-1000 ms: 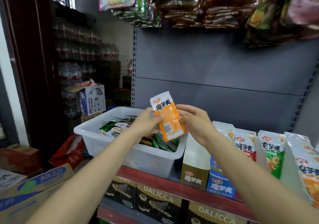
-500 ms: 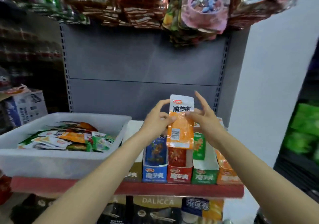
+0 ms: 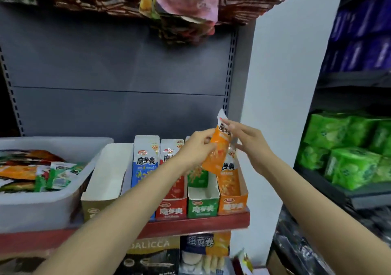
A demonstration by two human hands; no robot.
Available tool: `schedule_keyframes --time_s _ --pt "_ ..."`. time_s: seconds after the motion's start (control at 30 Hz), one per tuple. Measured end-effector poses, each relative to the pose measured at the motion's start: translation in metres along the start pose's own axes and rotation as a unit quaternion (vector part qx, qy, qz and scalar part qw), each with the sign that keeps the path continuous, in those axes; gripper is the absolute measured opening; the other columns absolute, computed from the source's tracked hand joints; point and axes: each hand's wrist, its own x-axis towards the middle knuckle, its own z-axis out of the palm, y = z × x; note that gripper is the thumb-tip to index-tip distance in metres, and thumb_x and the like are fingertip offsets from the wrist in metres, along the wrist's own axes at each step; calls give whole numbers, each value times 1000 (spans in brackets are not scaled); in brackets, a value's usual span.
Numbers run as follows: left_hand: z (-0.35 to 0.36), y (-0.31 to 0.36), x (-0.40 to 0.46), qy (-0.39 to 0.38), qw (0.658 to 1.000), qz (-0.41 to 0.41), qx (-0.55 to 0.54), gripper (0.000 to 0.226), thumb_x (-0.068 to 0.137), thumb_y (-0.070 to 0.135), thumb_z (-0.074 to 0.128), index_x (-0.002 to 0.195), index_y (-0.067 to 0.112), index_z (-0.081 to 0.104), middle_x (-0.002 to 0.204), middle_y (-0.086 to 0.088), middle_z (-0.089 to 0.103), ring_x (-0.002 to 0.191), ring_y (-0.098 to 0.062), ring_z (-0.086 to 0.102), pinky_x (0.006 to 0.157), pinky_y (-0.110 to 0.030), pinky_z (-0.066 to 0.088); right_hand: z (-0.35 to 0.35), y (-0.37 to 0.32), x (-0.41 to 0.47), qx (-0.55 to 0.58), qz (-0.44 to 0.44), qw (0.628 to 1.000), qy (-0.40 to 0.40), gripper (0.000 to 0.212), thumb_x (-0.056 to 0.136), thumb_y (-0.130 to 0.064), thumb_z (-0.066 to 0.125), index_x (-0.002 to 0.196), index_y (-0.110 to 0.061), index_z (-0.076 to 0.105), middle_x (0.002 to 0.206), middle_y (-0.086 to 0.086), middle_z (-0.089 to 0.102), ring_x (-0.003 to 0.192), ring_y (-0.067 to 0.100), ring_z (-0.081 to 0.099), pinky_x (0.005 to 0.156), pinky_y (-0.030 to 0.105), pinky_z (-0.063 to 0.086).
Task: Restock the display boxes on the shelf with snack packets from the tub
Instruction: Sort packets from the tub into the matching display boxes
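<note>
Orange foil snack packet (image 3: 218, 147) hangs tilted above the orange cardboard display box (image 3: 232, 202) at the red shelf's (image 3: 190, 227) right end, pinched by left hand (image 3: 195, 149) fingers and right hand (image 3: 246, 139) fingers. Next, likely: lower it upright into that box.

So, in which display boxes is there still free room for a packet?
The beige cardboard box beside the white plastic tub shows only bare floor. The green box has a bare front half. The blue box, red box and orange box look packed.
</note>
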Motion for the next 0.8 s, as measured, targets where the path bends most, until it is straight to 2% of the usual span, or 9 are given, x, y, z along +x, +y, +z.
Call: schedule_keyframes --time_s 0.07,0.13,0.2,0.27,0.43,0.6,0.7,0.77,0.8 --pt "6 -1 -1 -15 995 -29 -97 36 94 3 50 125 20 56 105 -13 69 95 -30 68 87 -50 54 -8 5 -1 -5 4 1000 -1 35 94 -21 56 128 -31 56 110 -8 64 95 7 64 64 17 55" --pt "11 -2 0 -24 991 -42 -128 35 94 4 51 126 19 53 104 -14 69 92 -28 68 82 -46 56 -15 9 -1 -2 3 1000 12 40 92 -12 59 127 -29 57 116 2 62 100 17 63 70 26 58" --pt "14 -4 1 -18 993 -49 -109 34 93 6 55 123 22 51 97 -11 70 79 -20 70 67 -37 60 -20 10 -2 -7 -12 1000 27 39 89 -2 60 120 -25 62 116 8 62 99 22 63 70 28 59" --pt "16 -7 2 1 998 -45 -52 37 90 9 60 121 26 48 90 -5 70 66 -9 68 53 -25 56 -23 10 -2 -35 -30 998 37 37 88 1 60 114 -25 64 116 7 60 96 20 63 67 25 59" --pt "24 -11 7 9 994 -27 107 56 85 8 66 132 24 40 97 0 64 75 -8 62 64 -21 51 -29 20 2 -117 -37 992 29 36 91 1 56 115 -25 63 128 7 55 108 24 59 76 35 59" --pt "28 -17 5 27 967 -22 254 62 85 16 67 139 17 36 135 -7 45 117 -21 50 89 -31 43 -29 34 3 -146 -23 989 16 35 89 1 57 114 -23 63 125 5 57 100 18 59 68 23 56" --pt "28 -22 6 0 961 -58 269 72 82 17 71 142 14 31 134 -10 44 114 -26 52 85 -32 45 -26 40 2 -152 -7 988 -36 38 87 3 59 117 -22 60 124 5 57 96 14 59 63 18 56" --pt "29 -23 6 -20 964 -73 257 72 81 14 71 141 13 33 131 -11 49 111 -25 54 81 -31 47 -24 46 3 -221 -10 973 -65 48 87 2 61 128 -21 55 126 5 55 98 12 55 62 15 54" --pt "29 -23 6 -27 964 -80 250 72 81 13 71 142 12 33 132 -10 50 111 -25 55 82 -31 47 -23 49 3 -277 -19 958 -71 52 87 1 61 132 -22 52 128 5 53 103 12 53 68 17 53"
